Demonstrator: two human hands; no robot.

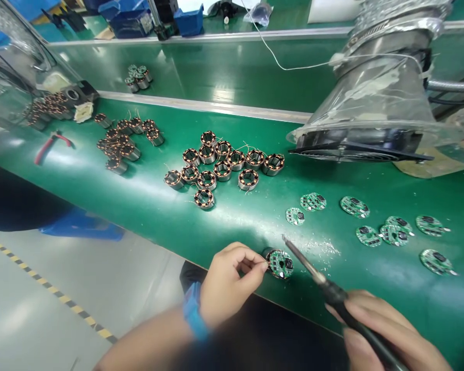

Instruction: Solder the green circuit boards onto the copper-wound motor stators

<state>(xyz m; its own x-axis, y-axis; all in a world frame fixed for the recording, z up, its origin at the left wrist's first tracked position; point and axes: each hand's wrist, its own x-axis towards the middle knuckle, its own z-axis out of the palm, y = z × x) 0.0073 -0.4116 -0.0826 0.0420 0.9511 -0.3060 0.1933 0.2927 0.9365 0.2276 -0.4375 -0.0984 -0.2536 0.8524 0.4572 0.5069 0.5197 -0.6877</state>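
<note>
My right hand (386, 324) is closed around the dark handle of a soldering iron (313, 270), whose tip points up and left over the bench. My left hand (235, 273), with a blue band at the wrist, pinches what looks like a thin copper wire at the left edge of a motor stator (268, 253). On top of that stator lies a round green circuit board (281, 264). The iron's tip is apart from the board, above and slightly right of it. Small silvery solder bits (322, 250) are scattered beside the iron.
Several bare copper-wound stators (222, 170) stand mid-bench, more (119, 141) farther left. Loose round boards (394, 232) lie to the right. A fume extractor hood (371, 103) hangs low at upper right. Red-handled pliers (48, 147) lie near a person's dark sleeve (19, 201) at left.
</note>
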